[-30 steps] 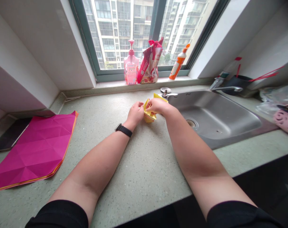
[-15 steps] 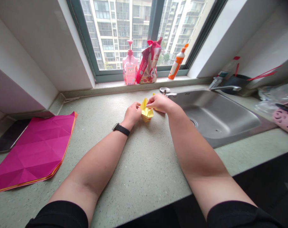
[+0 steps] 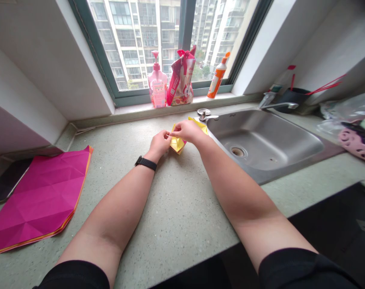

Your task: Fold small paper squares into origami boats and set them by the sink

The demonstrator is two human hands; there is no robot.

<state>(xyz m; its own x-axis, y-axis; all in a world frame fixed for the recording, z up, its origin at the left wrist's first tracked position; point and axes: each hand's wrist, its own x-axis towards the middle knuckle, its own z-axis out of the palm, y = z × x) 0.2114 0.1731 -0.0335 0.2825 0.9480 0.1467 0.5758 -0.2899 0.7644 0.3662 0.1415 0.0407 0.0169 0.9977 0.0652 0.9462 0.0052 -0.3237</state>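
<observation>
A small yellow folded paper box (image 3: 177, 145) rests on the speckled counter between my two hands, with pointed flaps standing up. My left hand (image 3: 160, 143), a black watch on its wrist, pinches the box's left edge. From above and to the right, my right hand (image 3: 187, 131) has its thumb and fingers closed at the box's upper flap, close to the left fingertips. Behind the right hand, partly covered by it, lies another yellow folded paper piece (image 3: 202, 126).
Creased magenta paper sheets (image 3: 43, 196) lie stacked at the left, over a dark flat object (image 3: 7, 180). On the right is a steel sink (image 3: 275, 140) with a faucet (image 3: 278, 105). A pink pump bottle (image 3: 158, 88), a red bag (image 3: 182, 80) and an orange bottle (image 3: 217, 80) stand on the sill.
My right hand has moved to the box's upper left flap, nearer my left fingers. The view has shifted slightly, uncovering more of the second yellow paper piece.
</observation>
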